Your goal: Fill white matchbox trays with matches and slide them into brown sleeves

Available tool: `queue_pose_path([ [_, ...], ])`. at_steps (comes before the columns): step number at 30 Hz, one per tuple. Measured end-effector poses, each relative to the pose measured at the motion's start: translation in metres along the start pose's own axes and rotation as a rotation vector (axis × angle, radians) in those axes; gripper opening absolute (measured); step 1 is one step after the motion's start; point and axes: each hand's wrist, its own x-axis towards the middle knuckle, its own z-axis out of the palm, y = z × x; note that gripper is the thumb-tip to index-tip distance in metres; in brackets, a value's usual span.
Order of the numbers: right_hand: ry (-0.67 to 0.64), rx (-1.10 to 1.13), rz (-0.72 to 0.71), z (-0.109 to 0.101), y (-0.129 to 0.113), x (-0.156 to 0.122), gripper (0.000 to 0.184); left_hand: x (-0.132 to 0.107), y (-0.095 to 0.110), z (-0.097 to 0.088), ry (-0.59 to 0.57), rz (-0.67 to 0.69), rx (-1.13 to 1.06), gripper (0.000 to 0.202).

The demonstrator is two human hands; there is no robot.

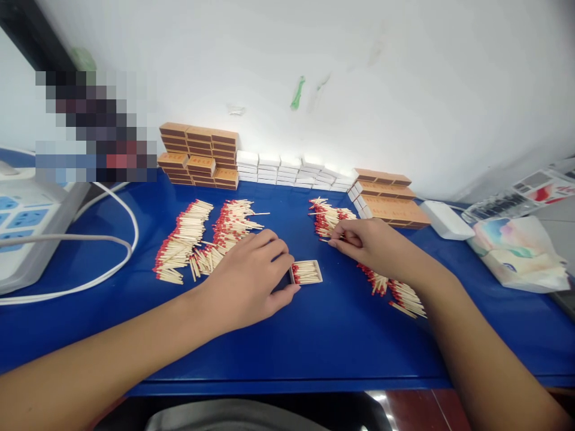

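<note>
A small open matchbox tray (pixel 320 276) lies at the middle of the blue table, with red-tipped matches (pixel 306 272) inside it. My left hand (pixel 251 278) holds the tray's left end between thumb and fingers. Further right, my right hand (pixel 366 242) is closed in a pinch, with a matchstick (pixel 324 240) showing at its fingertips. Just behind those fingertips is a heap of loose matches (pixel 326 218); more matches (pixel 406 298) lie partly hidden under the right wrist. Two heaps of matches, a left one (pixel 186 236) and a nearer one (pixel 231 224), spread beyond my left hand.
Along the wall stand stacked brown matchboxes (pixel 200 140), white tray stacks (pixel 278 167) and more brown boxes (pixel 386 200). At right are a white block (pixel 447 219) and a tissue pack (pixel 516 251). A power strip (pixel 27 221) with white cables (pixel 130 209) occupies the left.
</note>
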Motion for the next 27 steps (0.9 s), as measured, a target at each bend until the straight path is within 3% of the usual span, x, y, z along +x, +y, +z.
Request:
queue_pose_path([
  [14,0.067,-0.005,-0.056,-0.002,-0.004,0.002,0.022,0.0,0.001,-0.001,-0.009,-0.008,-0.016,0.027],
  [23,-0.005,0.03,0.0,-0.005,-0.007,0.003,0.025,0.001,0.002,-0.002,-0.013,-0.008,-0.016,0.025],
  [27,-0.01,0.094,-0.016,-0.007,-0.02,-0.003,0.028,0.001,0.001,-0.001,-0.007,-0.005,-0.01,0.025],
])
